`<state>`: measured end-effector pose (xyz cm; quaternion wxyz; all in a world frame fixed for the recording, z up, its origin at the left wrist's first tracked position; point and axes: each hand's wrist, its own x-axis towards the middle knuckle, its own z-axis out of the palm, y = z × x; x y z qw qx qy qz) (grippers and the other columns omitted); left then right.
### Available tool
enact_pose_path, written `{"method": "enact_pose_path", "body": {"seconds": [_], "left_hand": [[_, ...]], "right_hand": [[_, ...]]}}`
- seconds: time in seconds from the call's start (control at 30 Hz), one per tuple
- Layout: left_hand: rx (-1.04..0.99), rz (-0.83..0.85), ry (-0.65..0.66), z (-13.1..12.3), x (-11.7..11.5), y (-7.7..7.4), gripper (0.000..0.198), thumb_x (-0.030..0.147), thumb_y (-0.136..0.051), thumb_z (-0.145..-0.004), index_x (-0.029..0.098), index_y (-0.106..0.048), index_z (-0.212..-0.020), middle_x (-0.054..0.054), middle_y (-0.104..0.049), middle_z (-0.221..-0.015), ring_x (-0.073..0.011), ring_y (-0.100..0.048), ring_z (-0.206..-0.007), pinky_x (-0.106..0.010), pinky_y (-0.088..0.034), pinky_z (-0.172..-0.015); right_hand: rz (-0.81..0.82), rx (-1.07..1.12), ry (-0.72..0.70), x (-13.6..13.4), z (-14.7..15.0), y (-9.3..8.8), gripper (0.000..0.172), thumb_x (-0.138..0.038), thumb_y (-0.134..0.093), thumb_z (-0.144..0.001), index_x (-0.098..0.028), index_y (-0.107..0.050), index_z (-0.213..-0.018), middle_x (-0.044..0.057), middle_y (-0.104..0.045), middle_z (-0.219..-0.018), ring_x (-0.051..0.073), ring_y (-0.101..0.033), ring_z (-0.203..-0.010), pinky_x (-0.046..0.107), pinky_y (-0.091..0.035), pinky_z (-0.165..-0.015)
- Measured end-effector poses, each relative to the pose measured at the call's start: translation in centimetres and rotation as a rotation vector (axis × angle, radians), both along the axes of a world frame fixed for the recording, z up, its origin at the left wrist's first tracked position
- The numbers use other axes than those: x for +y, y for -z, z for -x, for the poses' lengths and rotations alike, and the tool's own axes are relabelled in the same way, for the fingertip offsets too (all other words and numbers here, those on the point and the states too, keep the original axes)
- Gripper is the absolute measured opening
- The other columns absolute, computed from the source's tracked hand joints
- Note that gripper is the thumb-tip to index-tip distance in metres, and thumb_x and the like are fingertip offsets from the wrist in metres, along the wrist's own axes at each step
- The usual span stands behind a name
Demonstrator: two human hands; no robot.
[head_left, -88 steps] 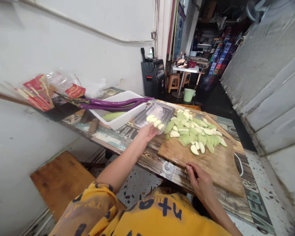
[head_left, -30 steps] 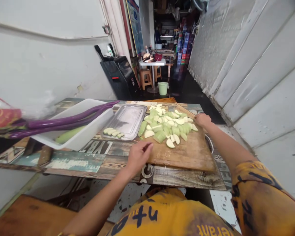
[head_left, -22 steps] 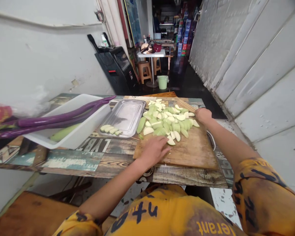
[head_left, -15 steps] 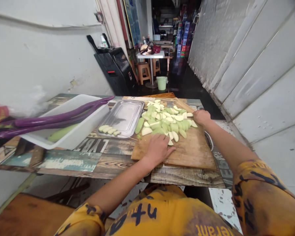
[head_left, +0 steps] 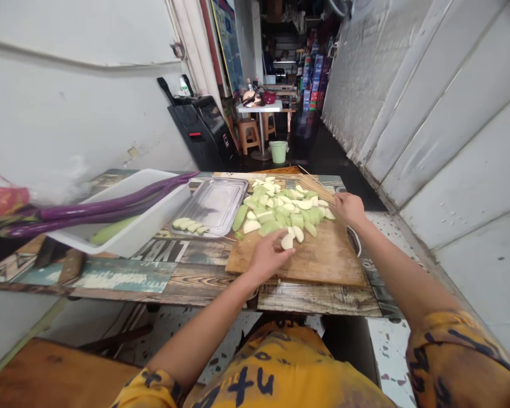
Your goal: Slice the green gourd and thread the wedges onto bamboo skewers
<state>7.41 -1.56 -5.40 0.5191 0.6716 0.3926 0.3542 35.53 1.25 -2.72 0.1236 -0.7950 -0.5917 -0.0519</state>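
My left hand is over the near left part of the wooden cutting board, its fingers closed on a pale vegetable slice. Green and white slices lie heaped across the far half of the board. At the board's right edge, my right hand has its fingers pressed together on the near end of a bundle of thin wooden skewers. Left of the board, a metal tray holds a short row of slices at its near left corner.
A white bin at the left holds long purple eggplants and a green vegetable. A metal handle stands at the board's right side. Beyond the table are a green bucket and a black machine.
My left hand has lifted from the board's surface and closed on a slice. My right hand has the skewers' ends, and more of the bundle shows. The camera view has tilted up slightly.
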Motion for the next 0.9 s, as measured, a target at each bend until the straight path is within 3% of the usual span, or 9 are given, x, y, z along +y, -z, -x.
{"method": "enact_pose_path", "body": {"seconds": [0.07,0.13,0.23,0.37,0.47,0.57,0.67,0.77,0.9], "left_hand": [[-0.174,0.257,0.054,-0.1,0.2,-0.5,0.053,0.018,-0.075,-0.059,0.018,-0.061,-0.111,-0.009,-0.06,-0.114,-0.0151,-0.06,-0.078,-0.027,-0.047,-0.067],[-0.319,0.444,0.127,-0.4,0.5,-1.2,0.05,0.012,-0.074,-0.059,0.015,-0.062,-0.107,-0.009,-0.062,-0.107,-0.0125,-0.059,-0.076,-0.024,-0.047,-0.065],[-0.448,0.622,0.203,-0.9,1.1,-2.1,0.04,0.006,-0.068,-0.065,0.011,-0.063,-0.104,-0.008,-0.065,-0.092,-0.0091,-0.059,-0.071,-0.02,-0.047,-0.065],[-0.487,0.725,0.224,-1.6,2.2,-2.3,0.03,-0.002,-0.059,-0.07,0.007,-0.065,-0.098,-0.01,-0.065,-0.089,-0.009,-0.06,-0.074,-0.017,-0.049,-0.066],[-0.501,0.745,0.211,-1.8,2.9,-1.9,0.022,-0.001,-0.055,-0.073,0.006,-0.066,-0.091,-0.011,-0.065,-0.093,-0.0101,-0.061,-0.076,-0.017,-0.05,-0.067],[-0.57,0.719,0.182,-1.7,3.3,-1.5,0.014,0.007,-0.056,-0.078,0.007,-0.067,-0.087,-0.011,-0.065,-0.094,-0.0098,-0.06,-0.075,-0.017,-0.05,-0.065],[-0.635,0.665,0.17,-1.4,3.4,-1.5,0.018,0.004,-0.057,-0.077,0.009,-0.066,-0.092,-0.007,-0.066,-0.091,-0.0095,-0.062,-0.077,-0.015,-0.05,-0.064],[-0.664,0.655,0.127,-1.2,3.5,-1.6,0.022,0.001,-0.059,-0.074,0.009,-0.065,-0.093,-0.008,-0.066,-0.093,-0.0116,-0.063,-0.082,-0.017,-0.051,-0.069],[-0.686,0.707,0.136,-1.0,3.9,-1.5,0.018,0.001,-0.061,-0.073,0.008,-0.064,-0.089,-0.008,-0.066,-0.09,-0.01,-0.063,-0.078,-0.016,-0.052,-0.069]], "right_hand": [[-0.089,0.115,-0.017,-3.6,2.3,-0.3,0.04,-0.026,-0.028,-0.091,-0.013,-0.061,-0.108,0.011,-0.066,-0.095,0.015,-0.057,-0.074,0.024,-0.04,-0.064],[-0.243,0.667,-0.09,-8.1,5.5,0.0,0.04,-0.034,-0.03,-0.091,-0.015,-0.051,-0.12,0.007,-0.067,-0.088,0.011,-0.049,-0.052,0.023,-0.037,-0.048],[-0.209,1.287,-0.126,-15.1,11.0,1.5,0.041,-0.043,-0.042,-0.086,-0.018,-0.046,-0.118,0.002,-0.064,-0.072,0.006,-0.034,-0.036,0.018,-0.026,-0.036],[-0.228,1.55,-0.062,-20.9,16.8,4.5,0.029,-0.044,-0.043,-0.086,-0.018,-0.045,-0.099,-0.001,-0.061,-0.07,0.002,-0.03,-0.031,0.016,-0.02,-0.033],[-0.192,1.548,-0.028,-22.4,18.7,6.2,0.027,-0.045,-0.047,-0.085,-0.018,-0.047,-0.088,-0.002,-0.058,-0.068,0.002,-0.032,-0.034,0.016,-0.021,-0.034],[-0.156,1.515,-0.03,-22.6,19.3,6.5,0.03,-0.045,-0.047,-0.086,-0.019,-0.049,-0.099,-0.006,-0.051,-0.055,0.003,-0.03,-0.035,0.016,-0.02,-0.035],[-0.138,1.523,-0.099,-22.1,19.5,5.7,0.04,-0.046,-0.043,-0.087,-0.021,-0.042,-0.118,-0.002,-0.057,-0.067,0.004,-0.035,-0.036,0.016,-0.023,-0.034],[-0.21,1.479,-0.134,-20.9,19.7,4.5,0.034,-0.047,-0.05,-0.083,-0.021,-0.05,-0.105,0.002,-0.057,-0.085,0.003,-0.039,-0.039,0.018,-0.029,-0.034],[-0.22,1.449,-0.093,-19.5,19.5,3.7,0.035,-0.045,-0.052,-0.082,-0.021,-0.051,-0.107,-0.005,-0.046,-0.066,0.003,-0.035,-0.035,0.018,-0.028,-0.033]]}}
